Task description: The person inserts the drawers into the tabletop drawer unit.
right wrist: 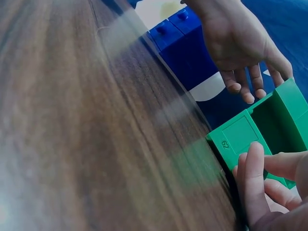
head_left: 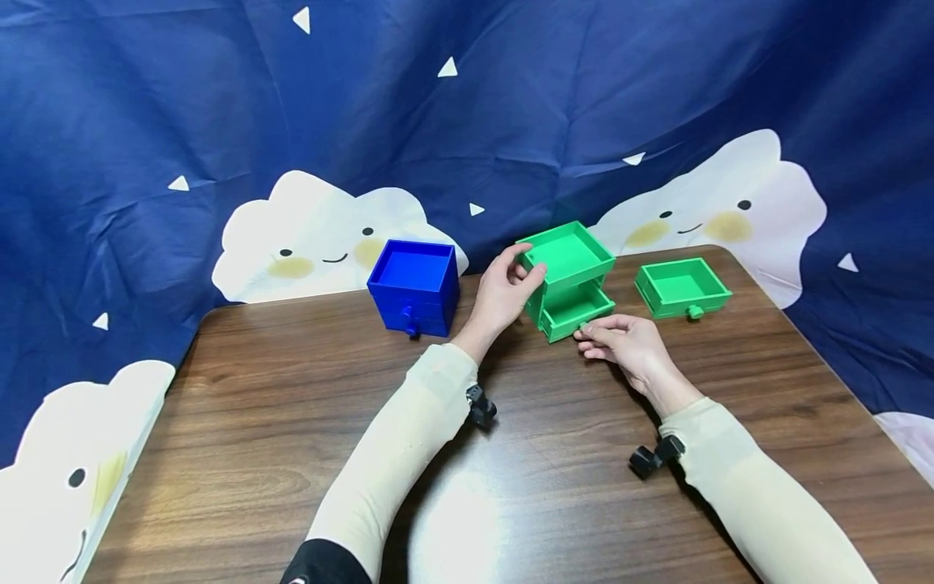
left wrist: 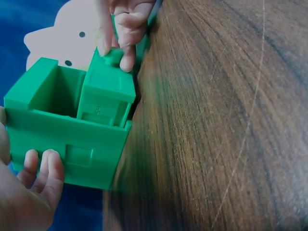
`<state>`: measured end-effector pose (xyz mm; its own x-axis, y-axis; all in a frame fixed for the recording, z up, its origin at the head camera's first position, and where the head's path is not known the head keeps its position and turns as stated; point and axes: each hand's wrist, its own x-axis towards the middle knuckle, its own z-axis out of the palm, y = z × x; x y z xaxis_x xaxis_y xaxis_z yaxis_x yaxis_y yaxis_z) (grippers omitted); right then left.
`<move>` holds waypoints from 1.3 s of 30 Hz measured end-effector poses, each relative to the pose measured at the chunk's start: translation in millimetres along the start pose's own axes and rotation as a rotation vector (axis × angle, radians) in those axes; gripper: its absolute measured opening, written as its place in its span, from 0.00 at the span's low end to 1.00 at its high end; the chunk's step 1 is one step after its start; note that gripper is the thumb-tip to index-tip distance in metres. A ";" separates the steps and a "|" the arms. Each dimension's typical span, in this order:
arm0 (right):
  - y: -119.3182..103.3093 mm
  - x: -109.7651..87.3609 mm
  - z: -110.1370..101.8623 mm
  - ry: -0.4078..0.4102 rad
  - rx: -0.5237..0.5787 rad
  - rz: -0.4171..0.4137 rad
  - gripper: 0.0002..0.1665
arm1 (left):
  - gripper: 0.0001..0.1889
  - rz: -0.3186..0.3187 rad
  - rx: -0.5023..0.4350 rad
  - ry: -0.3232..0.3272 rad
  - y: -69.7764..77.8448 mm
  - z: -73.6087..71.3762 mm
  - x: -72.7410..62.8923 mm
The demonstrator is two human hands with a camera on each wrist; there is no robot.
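Note:
A small green drawer cabinet [head_left: 571, 253] stands toward the back of the table, its upper slot vacant. Its lower drawer [head_left: 560, 328] is pulled partly out. My left hand [head_left: 503, 292] holds the cabinet by its left side, with the thumb near the front upper edge and several fingers against the side wall. With thumb and fingers, my right hand [head_left: 631, 345] pinches the round knob [left wrist: 113, 57] on the lower drawer's front. A loose green drawer [head_left: 686, 284] sits on the table to the right of the cabinet, its knob facing the front.
A blue drawer cabinet [head_left: 414, 300] with two knobs stands left of the green one, both its drawers in. The wooden table [head_left: 292, 405] ends just behind the cabinets, where a dark blue cloth [head_left: 438, 122] with cloud faces hangs.

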<state>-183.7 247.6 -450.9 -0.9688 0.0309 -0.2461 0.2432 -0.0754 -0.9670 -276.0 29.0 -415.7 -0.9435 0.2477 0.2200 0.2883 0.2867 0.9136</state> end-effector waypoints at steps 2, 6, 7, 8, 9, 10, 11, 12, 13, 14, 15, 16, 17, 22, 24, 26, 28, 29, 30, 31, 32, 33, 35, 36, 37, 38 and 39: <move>-0.4 0.9 -0.1 0.000 -0.008 0.001 0.15 | 0.24 0.001 0.000 -0.002 -0.1 0.7 0.1; -2.3 3.5 1.2 -0.001 -0.024 -0.005 0.15 | 0.23 0.000 0.004 0.003 -0.4 1.7 0.4; -2.8 4.2 1.7 0.002 -0.024 -0.005 0.14 | 0.23 0.000 0.006 0.004 -0.5 1.9 0.4; -3.0 5.1 1.9 0.004 -0.022 -0.003 0.13 | 0.23 0.000 0.008 0.005 -0.5 2.1 0.4; -3.1 6.0 2.0 0.006 -0.017 0.000 0.12 | 0.23 -0.002 0.008 0.004 -0.6 2.4 0.3; -3.6 6.8 2.3 0.003 -0.010 0.003 0.12 | 0.23 -0.003 0.009 0.004 -0.7 2.5 0.3; -3.7 7.7 2.6 0.005 -0.004 0.008 0.11 | 0.23 -0.004 0.011 0.002 -0.7 2.5 0.3; -3.8 8.5 2.7 0.006 0.005 0.012 0.10 | 0.23 -0.005 0.009 0.001 -0.7 2.5 0.3; -4.0 9.1 3.1 0.009 0.013 0.016 0.10 | 0.24 -0.006 0.006 0.000 -0.6 2.5 0.2; -4.0 9.8 3.1 0.006 0.014 0.018 0.10 | 0.24 -0.007 0.005 -0.001 -0.6 2.5 0.1; -4.0 10.4 3.1 0.006 0.017 0.020 0.11 | 0.24 -0.008 0.003 -0.001 -0.5 2.3 0.1; -4.1 11.0 3.2 0.004 0.019 0.022 0.11 | 0.24 -0.008 0.001 -0.001 -0.4 2.1 0.1; -3.9 11.6 3.3 0.008 0.017 0.024 0.12 | 0.23 -0.008 -0.001 -0.001 -0.2 1.9 0.0; -3.4 14.2 3.3 0.012 0.023 0.026 0.13 | 0.23 -0.005 -0.003 -0.005 0.2 1.4 0.2; -3.1 15.2 3.6 0.016 0.023 0.024 0.13 | 0.24 -0.003 -0.003 -0.005 0.0 1.3 0.3; -3.4 15.9 4.3 0.021 0.021 0.021 0.12 | 0.24 -0.002 -0.004 -0.004 0.0 1.2 0.5; -3.8 16.7 5.0 0.022 0.022 0.018 0.12 | 0.24 -0.001 -0.008 -0.004 -0.1 1.1 0.4; -4.0 17.1 5.3 0.025 0.022 0.017 0.12 | 0.24 -0.001 -0.009 -0.003 0.0 1.1 0.3; -4.1 17.5 5.5 0.025 0.022 0.015 0.12 | 0.24 -0.001 -0.010 -0.002 -0.1 1.0 0.2; -4.4 17.8 5.8 0.027 0.021 0.013 0.13 | 0.24 -0.001 -0.010 -0.002 -0.2 1.0 0.1; -4.5 18.2 5.9 0.028 0.017 0.012 0.14 | 0.24 -0.001 -0.011 -0.002 -0.3 1.1 0.0; -4.8 18.5 6.0 0.029 0.015 0.011 0.16 | 0.24 -0.001 -0.010 -0.001 -0.4 1.1 0.0; -5.1 19.1 5.9 0.033 0.006 0.008 0.17 | 0.24 -0.001 -0.012 -0.002 -0.3 1.3 0.0; -5.1 19.5 5.8 0.033 0.004 0.007 0.18 | 0.24 -0.002 -0.013 -0.004 -0.3 1.3 0.0; -5.2 19.8 5.8 0.035 0.002 0.007 0.17 | 0.24 -0.003 -0.014 -0.005 -0.1 1.4 0.1; -5.1 20.1 5.8 0.036 0.000 0.006 0.16 | 0.24 -0.004 -0.015 -0.007 -0.1 1.5 0.1; -5.1 20.5 5.8 0.037 0.000 0.004 0.16 | 0.24 -0.004 -0.017 -0.008 0.1 1.4 0.1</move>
<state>-205.0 242.8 -450.6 -0.9652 0.0677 -0.2525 0.2474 -0.0754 -0.9660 -275.9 30.3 -416.1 -0.9432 0.2542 0.2140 0.2820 0.2717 0.9201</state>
